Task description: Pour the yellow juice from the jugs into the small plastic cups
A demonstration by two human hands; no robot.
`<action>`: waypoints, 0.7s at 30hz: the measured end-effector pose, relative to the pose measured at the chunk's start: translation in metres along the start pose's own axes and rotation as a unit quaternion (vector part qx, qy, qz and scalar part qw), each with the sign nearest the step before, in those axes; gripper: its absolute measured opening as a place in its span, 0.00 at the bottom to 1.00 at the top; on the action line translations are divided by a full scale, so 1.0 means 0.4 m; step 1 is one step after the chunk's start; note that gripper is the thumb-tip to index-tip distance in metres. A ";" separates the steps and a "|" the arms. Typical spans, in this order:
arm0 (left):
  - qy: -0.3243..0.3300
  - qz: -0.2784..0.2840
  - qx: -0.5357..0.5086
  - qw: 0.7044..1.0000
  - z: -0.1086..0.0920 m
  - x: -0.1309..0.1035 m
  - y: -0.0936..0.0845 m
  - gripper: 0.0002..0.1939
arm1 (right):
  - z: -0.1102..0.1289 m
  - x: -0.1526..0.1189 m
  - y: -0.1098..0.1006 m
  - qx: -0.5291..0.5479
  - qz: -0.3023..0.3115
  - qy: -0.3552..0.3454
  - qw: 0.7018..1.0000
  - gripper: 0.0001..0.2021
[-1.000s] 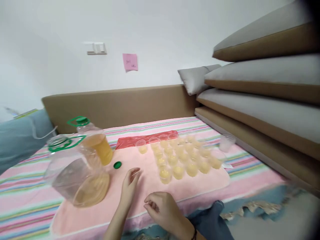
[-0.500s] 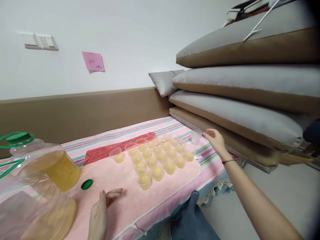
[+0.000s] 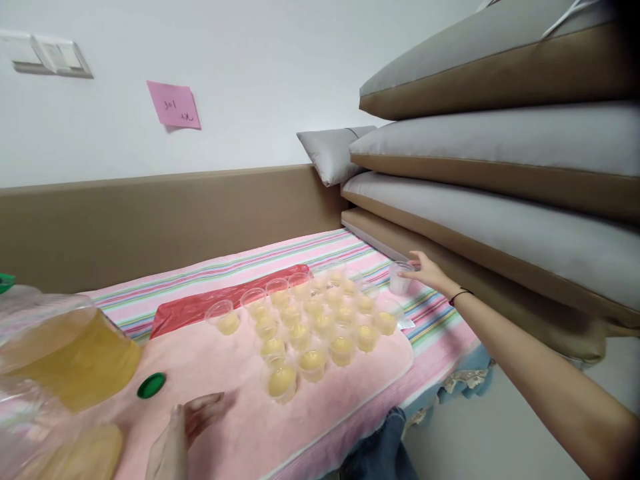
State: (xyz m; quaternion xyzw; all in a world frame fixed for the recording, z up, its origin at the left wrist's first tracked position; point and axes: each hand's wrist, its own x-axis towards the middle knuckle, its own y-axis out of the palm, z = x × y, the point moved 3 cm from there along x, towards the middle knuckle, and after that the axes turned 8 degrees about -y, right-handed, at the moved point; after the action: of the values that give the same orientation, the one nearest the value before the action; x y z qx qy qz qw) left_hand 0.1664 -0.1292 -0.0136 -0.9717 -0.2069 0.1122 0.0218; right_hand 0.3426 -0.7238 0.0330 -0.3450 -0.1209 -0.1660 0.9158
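Striped cloth [image 3: 320,249] carried a clear cup [image 3: 398,283] beside stacked cushions [image 3: 490,138]. My right hand [image 3: 431,272] had fingers at its rim, clenched or not I couldn't tell; my left hand [image 3: 175,440] was loose, empty. Likely light and crushable, the cup suited a gentle pinch there.

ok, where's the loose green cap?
Head view, lower left: the green cap lies on the pink mat, between the bottle of yellow liquid and the left hand.
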 end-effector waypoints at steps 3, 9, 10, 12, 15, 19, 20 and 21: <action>0.000 0.001 0.000 1.000 -0.005 -0.013 0.014 0.35 | -0.007 0.000 0.000 -0.008 -0.002 -0.011 1.000 0.47; 0.003 0.015 0.001 1.000 -0.004 -0.024 0.015 0.33 | 0.019 -0.012 -0.011 -0.036 -0.023 -0.027 0.999 0.47; 0.000 0.014 0.001 1.000 -0.001 -0.020 0.012 0.34 | 0.026 -0.014 -0.014 -0.040 -0.026 -0.029 0.998 0.47; -0.008 0.009 -0.002 1.000 0.008 -0.007 0.006 0.34 | 0.038 -0.019 -0.021 -0.050 -0.029 -0.036 0.998 0.49; -0.018 0.001 -0.015 1.000 0.024 0.014 -0.007 0.35 | 0.056 -0.024 -0.033 -0.068 -0.030 -0.051 0.996 0.49; -0.023 0.021 -0.031 0.999 0.035 0.022 -0.018 0.37 | 0.085 -0.027 -0.059 -0.089 -0.037 -0.074 0.993 0.48; -0.020 0.026 -0.031 0.999 0.034 0.017 -0.018 0.37 | 0.096 -0.027 -0.069 -0.093 -0.042 -0.081 0.992 0.48; -0.015 0.028 -0.031 0.999 0.030 0.009 -0.018 0.37 | 0.108 -0.027 -0.079 -0.096 -0.046 -0.088 0.990 0.48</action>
State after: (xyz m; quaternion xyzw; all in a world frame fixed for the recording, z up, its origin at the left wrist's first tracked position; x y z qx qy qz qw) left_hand 0.1640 -0.1211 -0.0255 -0.9755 -0.1833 0.1206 -0.0141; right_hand 0.3160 -0.7146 0.0799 -0.4386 -0.2003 -0.1882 0.8556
